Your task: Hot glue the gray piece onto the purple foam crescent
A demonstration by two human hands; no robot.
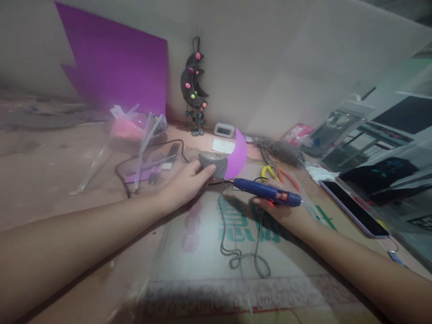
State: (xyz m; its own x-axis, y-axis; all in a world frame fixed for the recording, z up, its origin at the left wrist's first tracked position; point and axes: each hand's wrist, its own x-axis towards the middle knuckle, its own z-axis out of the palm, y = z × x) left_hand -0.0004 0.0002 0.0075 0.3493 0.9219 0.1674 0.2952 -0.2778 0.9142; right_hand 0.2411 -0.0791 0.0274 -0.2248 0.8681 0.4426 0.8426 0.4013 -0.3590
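My left hand is closed on a purple paper crescent, its thumb pressing the part wrapped in grey yarn. A blue hot glue gun sits in my right hand, whose fingers wrap its handle from below; a small red light glows there. The gun's nozzle points left and is at the lower edge of the wrapped part; I cannot tell whether they touch. Loose grey yarn hangs from the crescent and loops on the printed board beneath.
Against the wall hangs a dark moon ornament with coloured pompoms, right of a purple sheet. Behind my hands lie a small digital clock, yellow-and-orange-handled pliers and a grey yarn bundle. A phone is at right, clear sticks at left.
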